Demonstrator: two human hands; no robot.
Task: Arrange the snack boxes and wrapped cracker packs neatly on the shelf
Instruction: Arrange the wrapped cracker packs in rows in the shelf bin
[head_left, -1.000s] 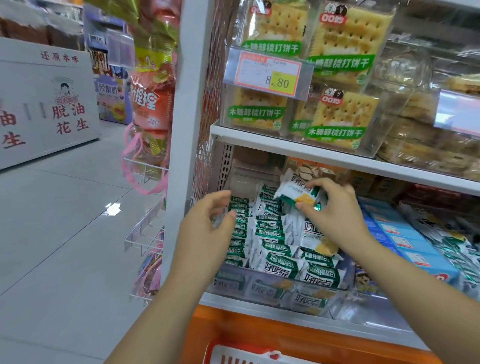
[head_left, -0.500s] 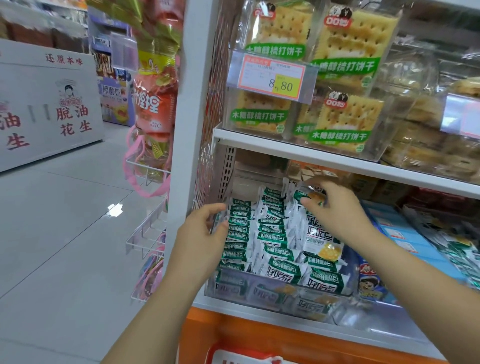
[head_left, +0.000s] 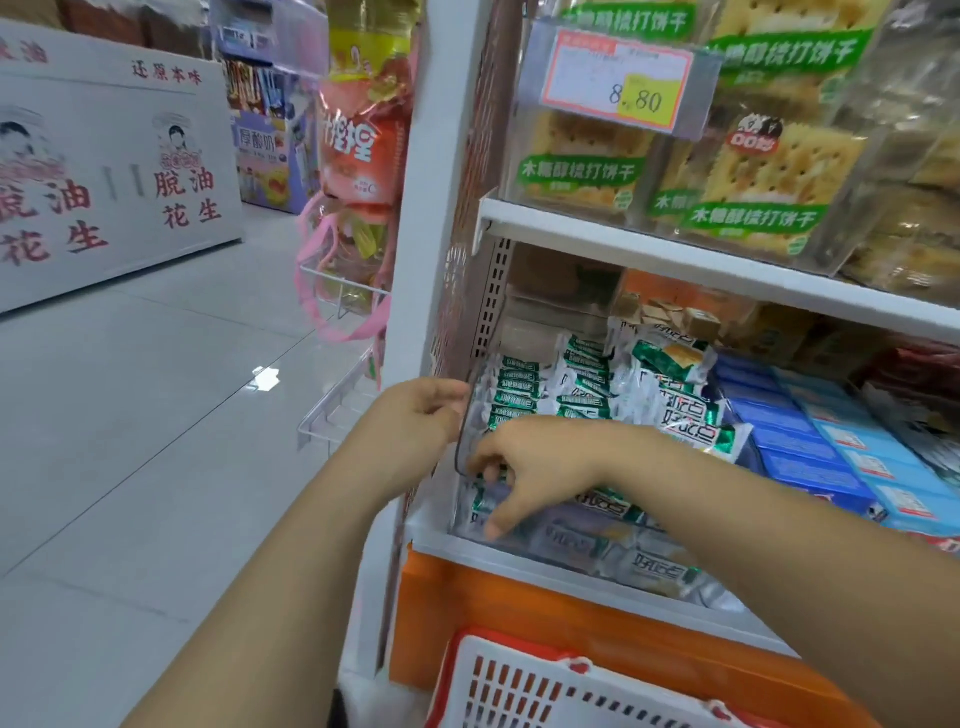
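Green-and-white wrapped cracker packs (head_left: 582, 395) stand in rows inside a clear bin (head_left: 566, 545) on the lower shelf, with a few lying loose on top. My left hand (head_left: 421, 413) curls its fingers over the top of the bin's left wall. My right hand (head_left: 530, 467) reaches across to the bin's front left corner. Its fingers and thumb are curled round a cracker pack (head_left: 480, 501) there. Blue snack boxes (head_left: 810, 447) are stacked to the right of the bin.
Clear boxes of soda crackers (head_left: 753, 176) and a price tag (head_left: 618, 78) fill the upper shelf (head_left: 675, 249). A red-and-white basket (head_left: 545, 686) sits below my arms. Hanging snack bags (head_left: 358, 145) and wire racks (head_left: 337, 405) flank the shelf's left post. A white display (head_left: 104, 171) stands across the aisle.
My right hand left the loose pack at the back of the pile and came forward and left to the bin's front corner. My left hand slid to the bin's left wall.
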